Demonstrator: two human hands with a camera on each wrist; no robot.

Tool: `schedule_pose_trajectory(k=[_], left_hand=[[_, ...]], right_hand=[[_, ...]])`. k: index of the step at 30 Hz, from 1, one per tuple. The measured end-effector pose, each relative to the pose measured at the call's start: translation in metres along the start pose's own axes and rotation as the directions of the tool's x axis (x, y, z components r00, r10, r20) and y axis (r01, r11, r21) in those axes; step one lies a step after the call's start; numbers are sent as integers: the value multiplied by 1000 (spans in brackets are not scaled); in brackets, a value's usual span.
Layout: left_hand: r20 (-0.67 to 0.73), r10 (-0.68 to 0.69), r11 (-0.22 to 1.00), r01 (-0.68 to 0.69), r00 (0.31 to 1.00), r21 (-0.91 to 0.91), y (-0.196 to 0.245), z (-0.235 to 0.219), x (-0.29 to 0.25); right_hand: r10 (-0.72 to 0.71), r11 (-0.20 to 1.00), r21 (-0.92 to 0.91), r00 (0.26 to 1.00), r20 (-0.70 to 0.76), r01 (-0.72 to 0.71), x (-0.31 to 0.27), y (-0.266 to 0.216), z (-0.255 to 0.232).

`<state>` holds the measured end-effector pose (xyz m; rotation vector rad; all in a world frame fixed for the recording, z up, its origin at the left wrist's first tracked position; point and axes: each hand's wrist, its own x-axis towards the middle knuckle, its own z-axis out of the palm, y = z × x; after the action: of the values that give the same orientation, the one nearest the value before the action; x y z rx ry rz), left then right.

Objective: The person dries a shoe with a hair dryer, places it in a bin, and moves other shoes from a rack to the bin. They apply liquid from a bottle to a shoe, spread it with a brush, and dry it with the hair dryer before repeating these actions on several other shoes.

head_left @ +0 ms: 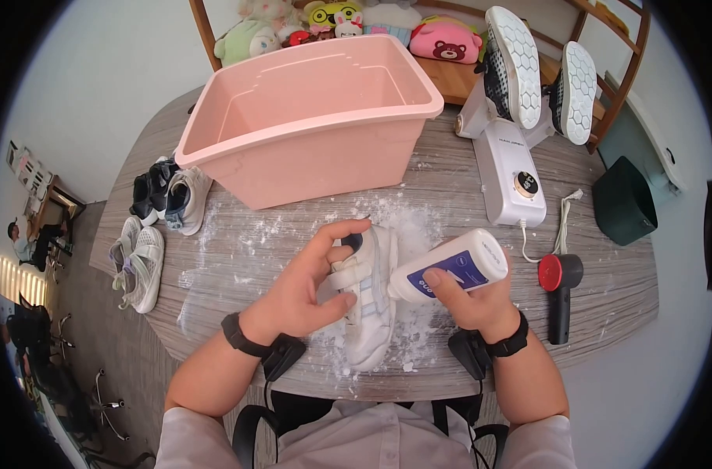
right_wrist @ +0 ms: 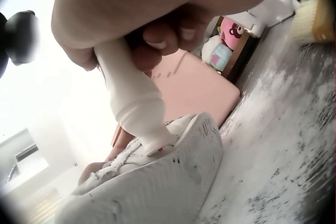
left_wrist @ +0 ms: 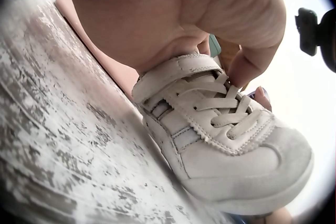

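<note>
A white sneaker (head_left: pixel 369 297) with laces and a strap is tilted on its side over the powdery tabletop. My left hand (head_left: pixel 301 289) grips it near the ankle opening, thumb across the strap; the laces (left_wrist: pixel 226 103) show in the left wrist view. My right hand (head_left: pixel 481 293) grips a white squeeze bottle (head_left: pixel 485 258) with a blue label, thumb over the label. In the right wrist view the bottle's nozzle (right_wrist: pixel 157 142) points down right at the sneaker's upper, beside the sole edge (right_wrist: pixel 202 150).
Behind stands a large pink tub (head_left: pixel 332 160). More shoes (head_left: pixel 141 266) are at the left. A white shoe dryer (head_left: pixel 508 172) holding two shoes, a black handheld device (head_left: pixel 559 305) and a dark green bin (head_left: pixel 625 203) are at the right. White residue covers the wooden table (head_left: pixel 238 313). A brush (right_wrist: pixel 315 19) lies nearby.
</note>
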<state>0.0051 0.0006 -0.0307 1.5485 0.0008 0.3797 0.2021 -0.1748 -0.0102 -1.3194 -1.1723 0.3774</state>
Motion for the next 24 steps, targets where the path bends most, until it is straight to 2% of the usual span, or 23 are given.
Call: schedule_pose_trajectory(k=[2, 4, 7, 14, 17, 19, 21, 23, 24], left_hand=[[-5, 8, 1000, -8, 1000, 11, 0, 0, 1], [-12, 14, 1000, -13, 1000, 23, 0, 1, 0], [-4, 20, 1000, -20, 1000, 23, 2, 0, 2], [-1, -3, 1000, 3, 1000, -5, 1, 1, 0], [-4, 1, 1000, -1, 1000, -11, 0, 0, -1], [8, 4, 1000, -4, 1000, -15, 0, 0, 0], [-3, 10, 1000, -10, 1000, -20, 0, 0, 1], [6, 9, 1000, -9, 1000, 9, 1, 0, 1], [14, 6, 999, -7, 1000, 38, 1, -1, 1]], right_hand=[[-17, 1000, -18, 1000, 25, 17, -1, 2, -1], [93, 990, 106, 996, -13, -91, -5, 2, 2], [76, 983, 173, 996, -38, -68, -7, 4, 4], [77, 983, 171, 995, -56, -66, -7, 3, 6], [6, 992, 127, 1000, 17, -8, -7, 1, 5], [-60, 981, 188, 998, 36, 53, -8, 2, 7], [-51, 984, 174, 996, 71, 38, -5, 4, 6], [-299, 949, -61, 942, 151, 311, 2, 3, 7], [-293, 949, -84, 948, 124, 305, 1, 0, 8]])
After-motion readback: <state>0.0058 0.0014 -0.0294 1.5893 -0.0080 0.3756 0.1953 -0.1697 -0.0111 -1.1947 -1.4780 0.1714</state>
